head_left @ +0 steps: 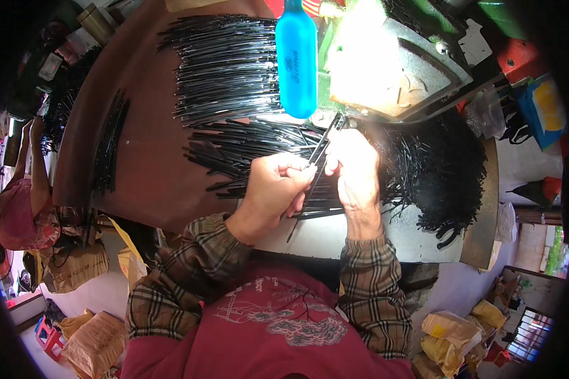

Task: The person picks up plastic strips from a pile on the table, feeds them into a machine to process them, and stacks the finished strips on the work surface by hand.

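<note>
Strips (323,143), thin, glossy blk: L hand (270,185) grip closed on them, R hand (355,165) grip pinched nr upper ends.

Strip rows (227,69) left (on table (148,170)), hands (269,192) between, heap (449,170) right — machine (417,79) behind

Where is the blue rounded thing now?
In the head view, the blue rounded thing is at the top, just right of centre, beside the neatly stacked black strips.

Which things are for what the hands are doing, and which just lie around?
Seem part of the work:
black strips in the left hand and right hand
neat strip pile
lit machine

Probably just lying about:
brown paper sacks
red plastic stool
</note>
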`<act>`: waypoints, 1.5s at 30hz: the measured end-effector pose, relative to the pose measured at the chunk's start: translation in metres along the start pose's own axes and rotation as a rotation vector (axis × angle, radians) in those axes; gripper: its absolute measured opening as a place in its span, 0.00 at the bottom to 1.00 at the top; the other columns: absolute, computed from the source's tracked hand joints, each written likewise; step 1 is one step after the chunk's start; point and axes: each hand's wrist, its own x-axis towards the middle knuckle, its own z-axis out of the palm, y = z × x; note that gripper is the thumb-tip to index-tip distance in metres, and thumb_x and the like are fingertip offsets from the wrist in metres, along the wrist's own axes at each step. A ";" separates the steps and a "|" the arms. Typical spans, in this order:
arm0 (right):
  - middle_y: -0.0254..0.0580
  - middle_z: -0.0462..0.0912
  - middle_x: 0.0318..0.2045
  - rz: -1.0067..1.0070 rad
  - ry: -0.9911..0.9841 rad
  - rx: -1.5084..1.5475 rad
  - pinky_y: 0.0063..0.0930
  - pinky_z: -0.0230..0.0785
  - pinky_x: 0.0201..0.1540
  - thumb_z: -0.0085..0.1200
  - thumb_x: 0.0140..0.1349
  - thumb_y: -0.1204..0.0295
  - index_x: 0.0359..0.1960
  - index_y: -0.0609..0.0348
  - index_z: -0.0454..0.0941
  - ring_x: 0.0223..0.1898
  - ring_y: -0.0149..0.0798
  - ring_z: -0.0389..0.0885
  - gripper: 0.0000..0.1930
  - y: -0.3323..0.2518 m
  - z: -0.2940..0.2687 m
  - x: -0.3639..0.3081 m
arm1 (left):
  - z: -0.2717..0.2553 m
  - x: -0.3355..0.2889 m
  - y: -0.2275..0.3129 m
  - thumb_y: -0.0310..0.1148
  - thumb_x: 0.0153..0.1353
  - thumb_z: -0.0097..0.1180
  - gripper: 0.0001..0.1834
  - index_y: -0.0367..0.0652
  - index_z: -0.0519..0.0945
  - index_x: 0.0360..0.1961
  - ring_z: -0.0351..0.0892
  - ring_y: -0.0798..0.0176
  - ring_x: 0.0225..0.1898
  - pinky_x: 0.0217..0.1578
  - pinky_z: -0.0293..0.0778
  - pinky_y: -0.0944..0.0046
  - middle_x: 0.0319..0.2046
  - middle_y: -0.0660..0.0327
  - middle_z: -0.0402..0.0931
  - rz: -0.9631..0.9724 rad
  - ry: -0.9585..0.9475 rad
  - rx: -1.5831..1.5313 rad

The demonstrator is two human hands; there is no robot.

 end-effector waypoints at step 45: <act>0.36 0.73 0.21 -0.108 -0.112 0.050 0.19 0.64 0.21 0.50 0.64 0.74 0.38 0.69 0.75 0.18 0.27 0.70 0.08 0.002 -0.007 0.019 | 0.012 0.013 -0.001 0.28 0.61 0.56 0.07 0.35 0.77 0.37 0.74 0.70 0.21 0.18 0.69 0.74 0.26 0.60 0.75 0.195 0.105 0.227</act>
